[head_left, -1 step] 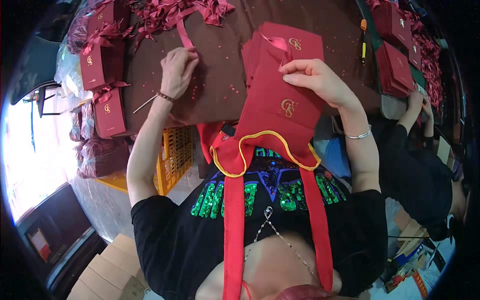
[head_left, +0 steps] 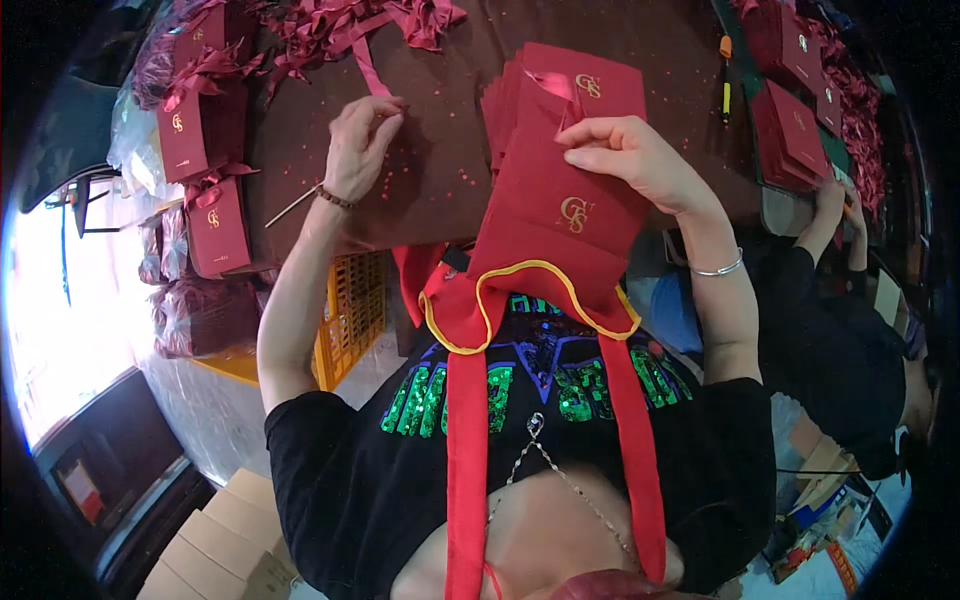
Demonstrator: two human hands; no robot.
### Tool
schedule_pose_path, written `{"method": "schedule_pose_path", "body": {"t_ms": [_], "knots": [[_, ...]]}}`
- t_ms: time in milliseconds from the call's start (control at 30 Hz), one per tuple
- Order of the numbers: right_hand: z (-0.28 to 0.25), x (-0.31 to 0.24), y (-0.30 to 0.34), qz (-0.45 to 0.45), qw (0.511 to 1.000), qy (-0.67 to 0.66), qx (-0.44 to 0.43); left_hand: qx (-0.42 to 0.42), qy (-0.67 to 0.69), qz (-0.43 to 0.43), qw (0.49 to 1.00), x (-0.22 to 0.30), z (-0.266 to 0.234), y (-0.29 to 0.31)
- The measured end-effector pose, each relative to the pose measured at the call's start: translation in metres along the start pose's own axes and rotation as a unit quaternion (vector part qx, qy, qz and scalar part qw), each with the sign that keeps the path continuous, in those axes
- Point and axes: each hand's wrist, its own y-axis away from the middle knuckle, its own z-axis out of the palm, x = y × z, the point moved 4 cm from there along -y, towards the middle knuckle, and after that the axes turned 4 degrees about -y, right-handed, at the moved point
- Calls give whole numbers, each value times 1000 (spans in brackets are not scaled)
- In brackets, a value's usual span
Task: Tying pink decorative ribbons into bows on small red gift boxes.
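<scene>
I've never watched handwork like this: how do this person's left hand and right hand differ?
Place: the left hand is over the brown tablecloth, the right hand over stacked red folders.
Ribbon: the left hand is at the end of a pink strip, the right hand by the ribbon tie on the folders.
Jewellery: the left hand's wrist has a brown bracelet, the right hand's forearm a silver bangle.
Both are ungloved, thumb and forefinger close together.

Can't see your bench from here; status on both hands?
Left hand at long ribbon, grip unclear. Right hand at pink ribbon on red folders, grip unclear. Red specks dot brown tabletop between.
</scene>
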Motion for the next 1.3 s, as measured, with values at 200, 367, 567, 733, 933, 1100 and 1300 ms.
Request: {"method": "schedule_pose_path", "body": {"t_ms": [200, 367, 567, 733, 933, 1100, 1300], "knots": [[4, -5, -1, -2, 999, 39, -13, -82, 594, -274, 752, 79, -9, -5], [7, -9, 0, -26, 995, 93, -17, -87, 568, -257, 777, 100, -16, -8], [11, -12, 1, -26, 993, 117, -16, -53, 423, -199, 882, 108, -25, -13], [16, -12, -2, -29, 994, 103, -24, -12, 294, -97, 951, 122, -28, -22], [18, -12, -1, -39, 994, 105, -11, 60, 64, 16, 996, 138, -38, -22], [21, -14, 0, -39, 995, 92, -16, 55, 52, 25, 997, 143, -39, -22], [20, -12, 2, -58, 995, 82, 0, 80, 47, 12, 996, 142, -32, -22]]}}
